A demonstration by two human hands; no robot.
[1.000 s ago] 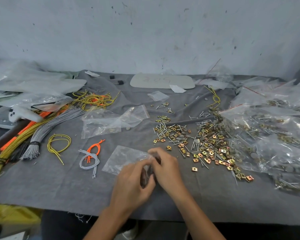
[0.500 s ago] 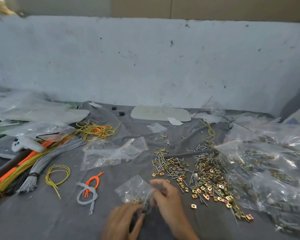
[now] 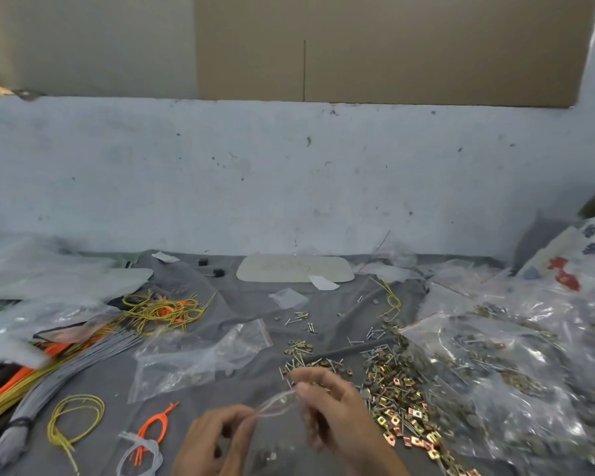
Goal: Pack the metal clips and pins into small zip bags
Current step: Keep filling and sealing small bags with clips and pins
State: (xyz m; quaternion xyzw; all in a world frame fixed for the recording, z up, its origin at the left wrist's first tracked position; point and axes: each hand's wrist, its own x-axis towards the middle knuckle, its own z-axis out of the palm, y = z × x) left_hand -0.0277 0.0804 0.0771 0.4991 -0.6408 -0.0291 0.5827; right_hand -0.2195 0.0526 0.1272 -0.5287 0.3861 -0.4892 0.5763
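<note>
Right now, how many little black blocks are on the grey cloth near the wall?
2. Both lie left of the pale plate: the far black block, and the near black block just right of that and nearer. Others may hide under plastic bags.

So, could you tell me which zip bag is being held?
The small zip bag, pinched between the left hand and right hand; the empty bags lie flat behind it, the filled bags heaped at right.

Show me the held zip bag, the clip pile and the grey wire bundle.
zip bag (image 3: 276, 405), head view, clear film.
clip pile (image 3: 395, 396), head view, dense centre.
grey wire bundle (image 3: 59, 386), head view, mid-length.
</note>
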